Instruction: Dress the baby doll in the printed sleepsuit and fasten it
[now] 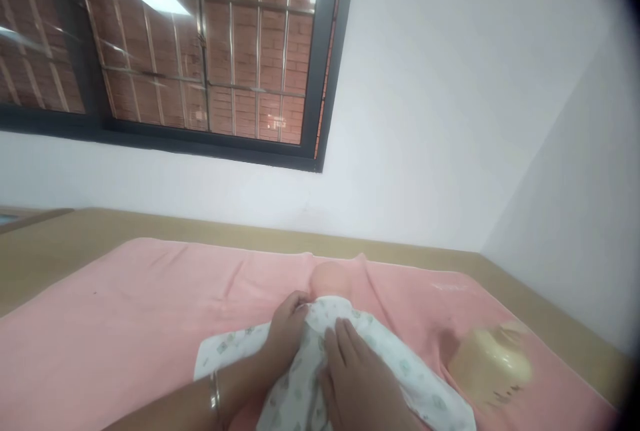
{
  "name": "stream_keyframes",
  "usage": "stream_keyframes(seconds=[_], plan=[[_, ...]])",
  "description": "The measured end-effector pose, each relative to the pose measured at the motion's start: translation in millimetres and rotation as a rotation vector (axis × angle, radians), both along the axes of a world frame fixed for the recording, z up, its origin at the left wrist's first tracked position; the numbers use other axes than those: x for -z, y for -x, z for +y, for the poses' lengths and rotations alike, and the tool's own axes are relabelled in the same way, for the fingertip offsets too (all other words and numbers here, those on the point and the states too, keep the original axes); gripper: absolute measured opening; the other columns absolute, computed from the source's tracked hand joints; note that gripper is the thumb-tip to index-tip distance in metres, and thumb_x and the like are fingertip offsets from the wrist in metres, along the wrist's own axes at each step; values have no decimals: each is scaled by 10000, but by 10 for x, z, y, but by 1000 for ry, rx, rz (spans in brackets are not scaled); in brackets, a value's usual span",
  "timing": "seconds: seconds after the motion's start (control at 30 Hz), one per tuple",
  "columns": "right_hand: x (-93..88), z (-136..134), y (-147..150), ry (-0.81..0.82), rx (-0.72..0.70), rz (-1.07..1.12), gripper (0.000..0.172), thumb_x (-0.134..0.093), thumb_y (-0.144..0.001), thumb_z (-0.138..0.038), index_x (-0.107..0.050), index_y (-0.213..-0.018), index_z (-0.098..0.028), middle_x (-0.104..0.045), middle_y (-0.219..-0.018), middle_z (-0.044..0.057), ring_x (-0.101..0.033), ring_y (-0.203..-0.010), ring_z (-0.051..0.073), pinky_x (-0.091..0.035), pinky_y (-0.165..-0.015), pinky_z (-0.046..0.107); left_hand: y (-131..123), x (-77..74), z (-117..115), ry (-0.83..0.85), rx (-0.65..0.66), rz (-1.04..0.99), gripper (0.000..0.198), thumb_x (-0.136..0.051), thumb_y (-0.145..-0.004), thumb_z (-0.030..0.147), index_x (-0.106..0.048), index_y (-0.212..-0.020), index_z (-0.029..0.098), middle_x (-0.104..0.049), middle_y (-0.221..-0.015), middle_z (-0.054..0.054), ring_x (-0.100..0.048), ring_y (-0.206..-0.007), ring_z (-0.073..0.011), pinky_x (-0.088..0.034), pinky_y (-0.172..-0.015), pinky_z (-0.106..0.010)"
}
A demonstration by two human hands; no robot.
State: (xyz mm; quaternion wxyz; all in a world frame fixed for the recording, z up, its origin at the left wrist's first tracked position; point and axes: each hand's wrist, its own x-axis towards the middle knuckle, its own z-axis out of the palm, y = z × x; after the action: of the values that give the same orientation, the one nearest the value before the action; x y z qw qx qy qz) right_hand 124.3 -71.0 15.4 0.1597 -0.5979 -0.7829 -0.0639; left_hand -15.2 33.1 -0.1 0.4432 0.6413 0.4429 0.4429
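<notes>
A small garment [410, 367], white with a faint printed pattern and both sleeves spread wide, lies over a doll [330, 279] whose smooth rounded head shows above the collar. The doll rests on a pink blanket [165, 311]. My left hand [289, 327], with a silver bangle on its wrist, is at the collar's left side, its fingers curled against the cloth near the head; whether it pinches the cloth is unclear. My right hand [357, 374] lies on the front of the garment, fingers extended and flat on the cloth.
A shiny cream-coloured rounded object [493, 364] sits on the blanket at the right. The tan table surface [210, 227] borders the blanket. Behind it are a white wall [425, 117] and a dark-framed barred window [313, 84].
</notes>
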Motion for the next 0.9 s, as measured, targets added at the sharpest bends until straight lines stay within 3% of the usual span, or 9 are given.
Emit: stream_keyframes(seconds=[0.07,0.13,0.2,0.37,0.5,0.57,0.67,0.8,0.9], plan=[[-144,46,-52,-1,35,63,326,-381,-883,-369,-624,-1044,-225,-627,-1127,90,-555,-1054,271,-434,-829,383,-4,21,22,16,0,23,203,-364,-782,269,-550,-806,192,-585,-775,1,-530,-774,-175,-409,-711,-291],[-281,155,-165,23,249,121,378,-292,-915,-369,-628,-842,-210,-654,-909,89,-595,-861,231,-425,-698,335,-10,36,37,1,-13,106,228,-344,-816,320,-522,-748,195,-554,-747,2,-509,-751,-174,-396,-680,-288],[-336,293,-303,69,354,111,462,-257,-919,-429,-617,-780,-175,-637,-823,117,-586,-796,240,-396,-657,331,-17,41,41,-54,-30,214,267,-336,-841,362,-504,-718,194,-547,-766,-9,-497,-771,-179,-391,-704,-302],[-242,513,-502,310,218,336,587,-151,-940,-481,-627,-804,-165,-649,-790,84,-585,-681,178,-349,-570,255,-24,-17,-31,-367,-58,517,304,-323,-868,320,-528,-687,186,-526,-761,-56,-462,-785,-204,-378,-764,-374],[-256,468,-397,201,223,284,549,-185,-942,-426,-588,-665,-176,-612,-678,65,-545,-619,171,-319,-553,259,-25,-94,-120,-544,-10,570,308,-296,-885,280,-572,-788,182,-538,-851,-82,-460,-832,-214,-379,-789,-393],[-271,409,-297,50,208,182,447,-263,-926,-361,-566,-651,-181,-597,-692,65,-530,-657,177,-325,-594,274,-19,-112,-117,-513,42,518,308,-284,-893,291,-570,-838,190,-554,-878,-73,-473,-834,-204,-391,-781,-365],[-252,349,-194,-53,170,124,342,-318,-904,-324,-566,-711,-188,-597,-757,67,-534,-750,195,-345,-657,289,-4,-128,-44,-392,61,507,339,-293,-888,344,-554,-727,198,-572,-768,-47,-491,-742,-191,-390,-707,-325],[-217,419,-261,123,235,215,490,-249,-916,-481,-607,-767,-183,-627,-788,91,-569,-729,212,-373,-624,302,-22,-168,45,-190,134,510,427,-294,-880,446,-580,-677,204,-620,-724,-47,-538,-691,-200,-378,-657,-313],[-252,558,-380,311,214,308,646,-173,-902,-585,-653,-776,-172,-659,-772,107,-601,-687,214,-385,-592,298,-95,-187,34,-175,54,556,432,-337,-848,514,-610,-718,206,-642,-766,-65,-561,-726,-228,-386,-675,-328]])
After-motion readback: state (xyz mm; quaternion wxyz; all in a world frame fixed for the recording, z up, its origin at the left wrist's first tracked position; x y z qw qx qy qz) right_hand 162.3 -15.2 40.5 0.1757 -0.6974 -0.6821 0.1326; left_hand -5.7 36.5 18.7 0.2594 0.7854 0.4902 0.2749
